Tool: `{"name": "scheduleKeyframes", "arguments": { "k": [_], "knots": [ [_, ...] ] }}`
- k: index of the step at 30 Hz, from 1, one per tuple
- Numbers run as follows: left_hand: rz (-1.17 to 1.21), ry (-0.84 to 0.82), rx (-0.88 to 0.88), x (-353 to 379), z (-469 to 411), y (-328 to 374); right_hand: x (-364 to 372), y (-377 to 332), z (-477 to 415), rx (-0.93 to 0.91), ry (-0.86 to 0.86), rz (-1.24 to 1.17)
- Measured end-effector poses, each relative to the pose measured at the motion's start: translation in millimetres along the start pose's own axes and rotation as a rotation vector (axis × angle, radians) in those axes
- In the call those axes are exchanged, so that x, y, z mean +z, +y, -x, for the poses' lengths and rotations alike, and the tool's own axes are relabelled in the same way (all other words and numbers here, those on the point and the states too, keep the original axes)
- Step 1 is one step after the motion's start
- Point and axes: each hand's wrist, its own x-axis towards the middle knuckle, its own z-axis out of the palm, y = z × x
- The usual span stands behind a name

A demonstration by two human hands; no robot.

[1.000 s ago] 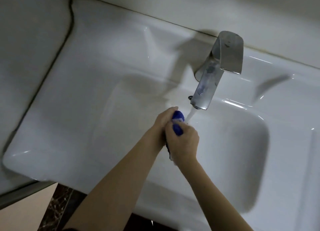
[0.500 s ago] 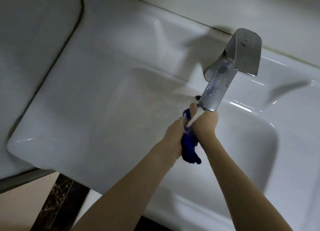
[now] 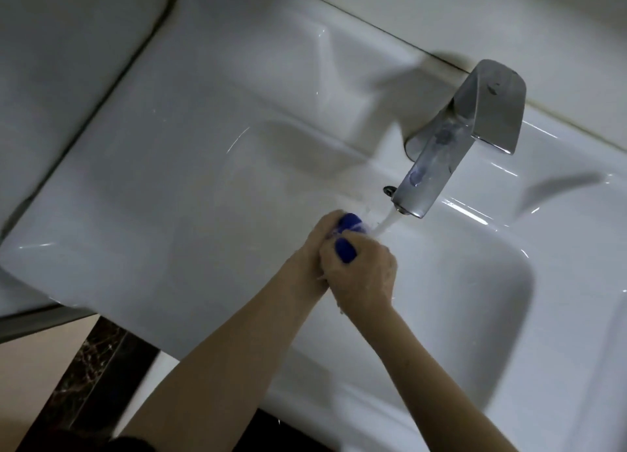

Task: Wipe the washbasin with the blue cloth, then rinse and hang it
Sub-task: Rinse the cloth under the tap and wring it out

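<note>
A white washbasin (image 3: 169, 180) fills most of the view, its flat rim wide on the left and its bowl sunk toward the right. Pale wall (image 3: 441, 10) runs along its back edge, with a dark seam between the two. At the lower left, below the basin's front corner, lie a tan floor (image 3: 30, 366) and a dark marbled strip (image 3: 88, 366).

A chrome faucet (image 3: 458, 139) stands on the back rim, its spout slanting down over the bowl. Two bare forearms reach in from the bottom edge and meet above the bowl, just below and to the left of the spout.

The left hand (image 3: 314, 244) and the right hand (image 3: 361, 277) press against each other, both with fingers curled tight round the blue cloth (image 3: 345, 250). The cloth is bunched between them, and only two small blue bulges show: one at the top, by the left hand's fingers, and one between the right hand's thumb and fingers.

A white stream of water (image 3: 388, 222) falls from the spout's mouth onto the top of the cloth and splashes there. A small dark fitting (image 3: 389, 190) sits on the bowl's back wall, just left of the spout's tip.
</note>
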Motion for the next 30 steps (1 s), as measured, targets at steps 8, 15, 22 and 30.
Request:
{"name": "scheduleKeyframes", "arguments": {
  "k": [8,15,22,30],
  "knots": [
    [0.040,-0.150,-0.002,-4,20,2,-2,-2,-15,0.143,0.104,-0.060],
    [0.075,-0.113,-0.111,26,16,-13,-16,23,-60,0.384,0.074,-0.081],
    [-0.061,-0.077,0.002,21,14,5,-17,5,-20,0.197,0.061,-0.049],
    [-0.114,-0.094,0.048,5,12,14,-10,-11,2,0.103,0.014,-0.182]
  ]
}}
